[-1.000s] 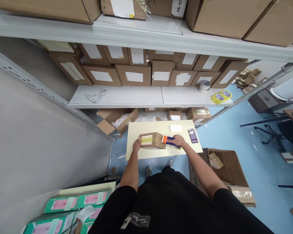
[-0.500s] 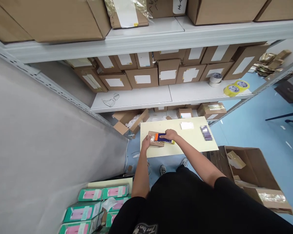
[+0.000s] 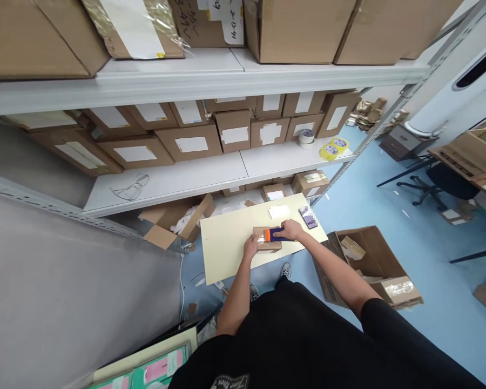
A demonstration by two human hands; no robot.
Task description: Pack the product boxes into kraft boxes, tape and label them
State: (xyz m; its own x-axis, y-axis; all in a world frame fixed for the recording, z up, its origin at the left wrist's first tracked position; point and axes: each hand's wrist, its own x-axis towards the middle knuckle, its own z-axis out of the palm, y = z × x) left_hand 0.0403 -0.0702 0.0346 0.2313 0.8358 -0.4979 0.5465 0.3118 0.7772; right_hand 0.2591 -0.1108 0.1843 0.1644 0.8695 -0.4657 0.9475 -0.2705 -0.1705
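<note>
A small brown cardboard box lies near the front edge of the pale yellow table, with shiny clear tape across its top. My left hand grips the box at its left end. In my right hand is a blue tape dispenser with an orange front, pressed down on the top of the box. Behind the hands are white paper labels. A dark phone with a blurred screen lies at the table's right end.
Shelving with labelled boxes rises behind the table, holding glasses and yellow tape rolls. An open carton stands behind the table's left side. A large open carton sits on the floor at right. Green-pink boxes are at lower left.
My view has swung to the right. The box, with both hands and the tape dispenser on it, has shifted right along the table toward its middle.
</note>
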